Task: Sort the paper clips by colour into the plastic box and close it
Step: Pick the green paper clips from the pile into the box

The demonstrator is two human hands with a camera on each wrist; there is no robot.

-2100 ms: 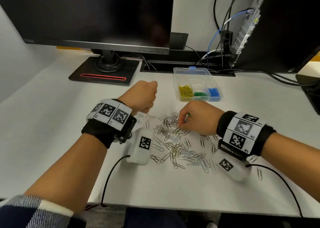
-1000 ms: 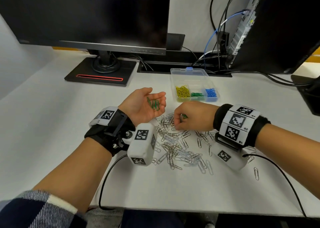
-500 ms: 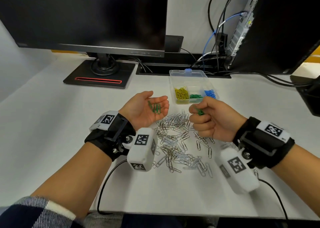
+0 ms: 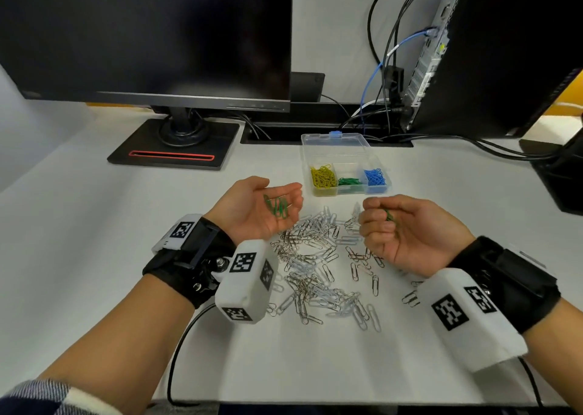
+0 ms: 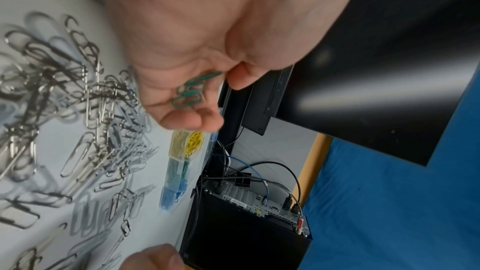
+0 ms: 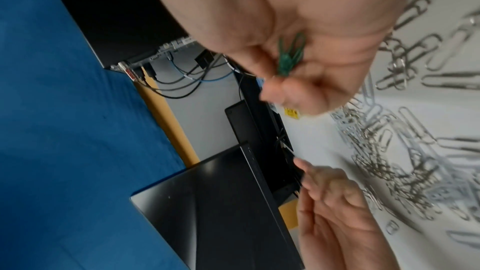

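paper clips in yellow, green and blue already fill the open plastic box; both hands cup green clips, silver clips remain on the bench, lid unclosed.

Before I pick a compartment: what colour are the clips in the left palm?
Green. The paper clips lying in the left hand show best in the head view.

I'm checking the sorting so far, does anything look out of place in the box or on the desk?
Nothing stands out. The plastic box lies open with yellow, green and blue clips each in a separate compartment. Only silver clips lie loose on the desk. The left hand and right hand both hold green clips.
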